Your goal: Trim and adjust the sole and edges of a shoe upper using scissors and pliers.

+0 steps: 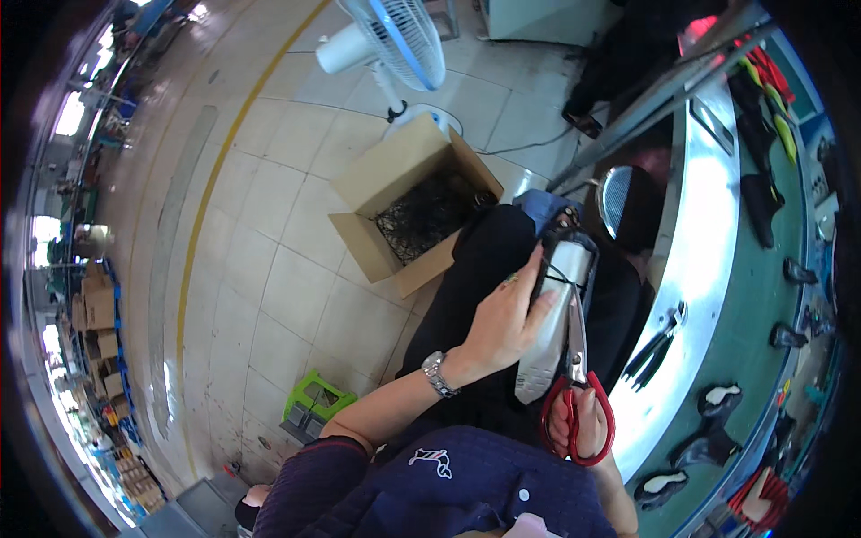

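Observation:
On my lap lies a shoe last [541, 361], its grey-white bottom turned up and a black upper wrapped round its far end. A thin black cord crosses over it. My left hand [502, 325], with a metal watch on the wrist, grips the last from its left side, thumb on the bottom face and fingers along the edge. Red-handled scissors [577, 339] are held by my right hand [581, 423], its fingers through the handle loops. Their blades point away from me along the last, with the tips close to the cord; whether they touch it I cannot tell.
An open cardboard box [395, 152] holding tangled black cord stands ahead on the tiled floor, with a white fan [395, 45] behind. Pliers [659, 345] lie on the metal ledge [708, 215] at my right. Beyond it, a green belt [740, 314] carries several black boots. A green stool [314, 399] sits left.

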Demonstrator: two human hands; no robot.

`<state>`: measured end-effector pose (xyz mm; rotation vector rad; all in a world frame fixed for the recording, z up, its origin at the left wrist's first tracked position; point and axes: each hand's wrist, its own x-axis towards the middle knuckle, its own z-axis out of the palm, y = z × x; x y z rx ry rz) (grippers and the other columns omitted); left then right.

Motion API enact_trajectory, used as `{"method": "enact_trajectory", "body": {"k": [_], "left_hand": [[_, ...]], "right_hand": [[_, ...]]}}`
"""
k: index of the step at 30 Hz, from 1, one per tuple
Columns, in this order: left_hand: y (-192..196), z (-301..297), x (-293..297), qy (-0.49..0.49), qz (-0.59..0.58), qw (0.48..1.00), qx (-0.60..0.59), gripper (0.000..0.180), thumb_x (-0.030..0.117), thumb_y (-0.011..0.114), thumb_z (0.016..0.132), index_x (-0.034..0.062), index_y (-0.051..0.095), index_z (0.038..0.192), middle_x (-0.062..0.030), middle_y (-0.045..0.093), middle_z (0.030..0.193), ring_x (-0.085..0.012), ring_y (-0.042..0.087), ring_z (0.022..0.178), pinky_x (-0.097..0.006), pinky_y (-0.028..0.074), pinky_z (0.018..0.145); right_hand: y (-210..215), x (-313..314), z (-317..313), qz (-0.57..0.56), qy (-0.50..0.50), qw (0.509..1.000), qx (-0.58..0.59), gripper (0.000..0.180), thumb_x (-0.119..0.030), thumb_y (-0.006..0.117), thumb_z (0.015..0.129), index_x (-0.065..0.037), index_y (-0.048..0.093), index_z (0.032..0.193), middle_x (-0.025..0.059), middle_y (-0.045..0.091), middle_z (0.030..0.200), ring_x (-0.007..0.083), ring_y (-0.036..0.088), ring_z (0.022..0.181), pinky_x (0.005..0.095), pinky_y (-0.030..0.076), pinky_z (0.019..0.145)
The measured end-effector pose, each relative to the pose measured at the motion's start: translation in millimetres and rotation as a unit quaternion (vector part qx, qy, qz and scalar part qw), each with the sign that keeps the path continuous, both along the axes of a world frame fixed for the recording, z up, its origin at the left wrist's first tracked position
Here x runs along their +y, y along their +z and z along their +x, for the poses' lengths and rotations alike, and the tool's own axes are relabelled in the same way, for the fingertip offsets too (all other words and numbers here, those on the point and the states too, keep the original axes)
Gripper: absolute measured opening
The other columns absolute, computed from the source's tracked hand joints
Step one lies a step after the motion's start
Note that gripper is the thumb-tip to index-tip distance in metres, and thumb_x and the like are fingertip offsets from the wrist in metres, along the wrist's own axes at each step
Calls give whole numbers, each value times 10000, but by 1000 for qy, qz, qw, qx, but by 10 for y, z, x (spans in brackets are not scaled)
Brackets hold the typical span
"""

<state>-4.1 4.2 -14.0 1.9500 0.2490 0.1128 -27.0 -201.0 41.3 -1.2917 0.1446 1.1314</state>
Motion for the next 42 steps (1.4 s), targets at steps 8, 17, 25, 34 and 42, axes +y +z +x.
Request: {"method": "enact_trajectory", "body": {"k": [8,17,25,34,42], "left_hand": [[127,179,-5,35,237,954,-180,413,219,681,872,99,615,1261,-181,430,1457,-357,388,1348,-424,365,1075],[50,126,-26,80,317,888,-324,176,69,747,771,-2,688,922,-70,659,995,-203,622,939,-298,525,814],[401,154,102,103,305,853,-410,220,58,766,784,-32,694,972,-129,680,1042,-225,689,821,-289,577,703],[863,276,713,248,341,828,-369,162,-14,682,835,-33,693,995,-142,695,1000,-276,681,867,-313,549,748],[-649,8,1407,119,316,917,212,589,35,606,861,-57,381,1397,-265,224,1536,-415,564,1138,-398,547,829]], "right_hand": [[-55,-196,38,-19,-157,983,-95,508,-533,337,1014,-105,446,762,-11,390,489,119,370,345,242,332,337],[-1059,-1796,-333,-373,-239,888,-121,491,-347,705,884,-41,593,1251,214,560,1133,277,611,994,359,496,890],[-442,-1470,-498,-578,-102,745,-318,416,-313,586,926,21,669,1160,177,717,878,258,685,831,376,527,752],[-880,-1445,173,-498,-266,722,-401,580,-248,722,871,-16,500,1354,209,506,1321,276,570,1083,360,452,955],[-1244,-1247,706,-535,-155,688,-465,730,-74,708,789,23,357,1421,276,385,1390,440,398,1280,456,318,1089]]}}
